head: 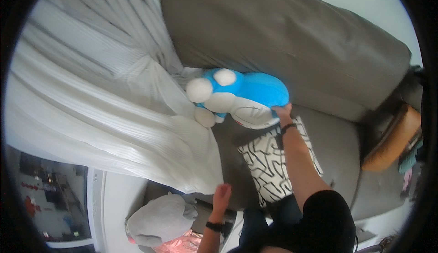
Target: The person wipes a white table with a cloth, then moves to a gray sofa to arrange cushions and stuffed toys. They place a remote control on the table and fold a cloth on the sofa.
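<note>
A large blue and white plush toy [261, 89] lies on its side on the brown sofa [338, 140], against the backrest. My right hand [284, 111] is on the head end of the toy, at its blue and white edge; its fingers are partly hidden. Below that forearm lies a white cushion with black lines [270, 164]. My left hand [222, 193] is raised near the lower hem of the white curtain [184, 150], its fingers curled; whether it holds any cloth cannot be told.
A grey plush item [164, 218] rests at the lower left beside shiny pink material [184, 242]. An orange cushion [393, 140] leans at the sofa's right end. The curtain hangs over the left side, above a glass pane [54, 198].
</note>
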Tool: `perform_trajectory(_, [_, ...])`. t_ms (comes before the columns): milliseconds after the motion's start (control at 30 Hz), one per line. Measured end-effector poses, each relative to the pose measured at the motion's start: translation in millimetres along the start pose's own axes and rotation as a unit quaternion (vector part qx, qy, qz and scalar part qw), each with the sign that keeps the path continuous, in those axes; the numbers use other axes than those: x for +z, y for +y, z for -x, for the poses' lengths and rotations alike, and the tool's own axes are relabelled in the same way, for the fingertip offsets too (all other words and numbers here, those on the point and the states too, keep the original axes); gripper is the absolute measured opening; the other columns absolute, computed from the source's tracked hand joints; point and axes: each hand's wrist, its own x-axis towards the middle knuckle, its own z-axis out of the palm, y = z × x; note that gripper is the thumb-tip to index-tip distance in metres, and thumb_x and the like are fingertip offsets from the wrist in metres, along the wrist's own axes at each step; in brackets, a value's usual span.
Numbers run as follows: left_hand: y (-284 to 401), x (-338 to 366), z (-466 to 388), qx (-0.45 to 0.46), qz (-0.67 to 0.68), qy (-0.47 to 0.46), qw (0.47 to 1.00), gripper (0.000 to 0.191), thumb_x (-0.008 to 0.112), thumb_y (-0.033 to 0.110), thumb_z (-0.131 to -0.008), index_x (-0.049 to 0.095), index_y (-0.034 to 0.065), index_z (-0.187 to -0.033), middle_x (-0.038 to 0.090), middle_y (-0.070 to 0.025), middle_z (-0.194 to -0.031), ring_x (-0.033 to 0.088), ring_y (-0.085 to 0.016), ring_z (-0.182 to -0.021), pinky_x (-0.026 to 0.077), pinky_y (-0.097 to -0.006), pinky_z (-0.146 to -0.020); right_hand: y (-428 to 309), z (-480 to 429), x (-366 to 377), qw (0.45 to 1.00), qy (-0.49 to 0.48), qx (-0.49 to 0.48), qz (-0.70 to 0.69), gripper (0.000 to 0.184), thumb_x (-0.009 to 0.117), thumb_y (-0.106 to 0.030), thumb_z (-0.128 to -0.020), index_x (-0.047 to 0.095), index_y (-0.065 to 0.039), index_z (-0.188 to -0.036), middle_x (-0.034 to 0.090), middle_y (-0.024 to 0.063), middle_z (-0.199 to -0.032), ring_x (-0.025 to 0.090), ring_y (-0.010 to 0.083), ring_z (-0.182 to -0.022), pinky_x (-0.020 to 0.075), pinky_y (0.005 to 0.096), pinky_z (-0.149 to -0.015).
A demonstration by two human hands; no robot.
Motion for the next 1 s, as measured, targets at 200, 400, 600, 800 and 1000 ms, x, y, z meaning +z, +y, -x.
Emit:
perform_trajectory(200, [-105,-15,49,-0.063,0.124,-0.051,0.989,0.034,0.067,0.010,-0.096,0.053,0.0035,-0.126,0.064,-0.0080,-0.121,0.060,-0.017,-0.115,0.047,-0.0344,-0.099,0,52,46,0.972,0.004,-0.177,0.153,0.046,0.074,-0.011,-0.070,0.062,-0.002,-0.113,0.070,0.0208,-0.109,0.067,0.0387,-0.098,0.0533,0.0458,-0.089])
perform_trajectory(400, [-37,-9,27,0.003,0.029,-0.128,0.991,0.042,0.065,0.010,-0.097,0.046,0.0044,-0.134,0.061,-0.0107,-0.129,0.056,-0.022,-0.123,0.045,-0.0363,-0.102,-16,52,11,0.987,0.000,-0.006,0.160,0.124,0.095,-0.015,-0.059,0.016,-0.013,-0.155,0.031,0.0160,-0.153,0.039,0.0355,-0.137,0.0408,0.0464,-0.113])
perform_trajectory(600, [-81,-17,32,-0.020,0.129,-0.111,0.985,0.041,0.059,0.008,-0.100,0.043,0.0057,-0.137,0.058,-0.0116,-0.134,0.053,-0.020,-0.126,0.045,-0.0348,-0.101,2,22,56,0.979,0.059,-0.141,0.131,0.087,0.084,-0.021,-0.073,0.040,-0.009,-0.147,0.055,0.0228,-0.137,0.055,0.0358,-0.126,0.0473,0.0438,-0.102])
perform_trajectory(800, [-163,-38,88,-0.074,0.174,-0.087,0.978,0.037,0.059,0.003,-0.098,0.047,0.0045,-0.133,0.062,-0.0107,-0.131,0.056,-0.019,-0.125,0.044,-0.0338,-0.104,0,80,64,0.982,0.124,-0.142,-0.016,0.029,0.064,-0.003,-0.083,0.070,-0.001,-0.111,0.074,0.0176,-0.101,0.070,0.0277,-0.090,0.0535,0.0382,-0.082])
perform_trajectory(1000, [-145,-59,89,-0.126,0.126,-0.058,0.982,0.033,0.057,0.009,-0.101,0.049,0.0021,-0.132,0.064,-0.0108,-0.125,0.059,-0.018,-0.120,0.046,-0.0330,-0.102,-99,144,4,0.951,0.149,-0.216,-0.164,0.046,0.057,0.007,-0.078,0.068,-0.001,-0.121,0.074,0.0142,-0.102,0.069,0.0241,-0.088,0.0534,0.0362,-0.079])
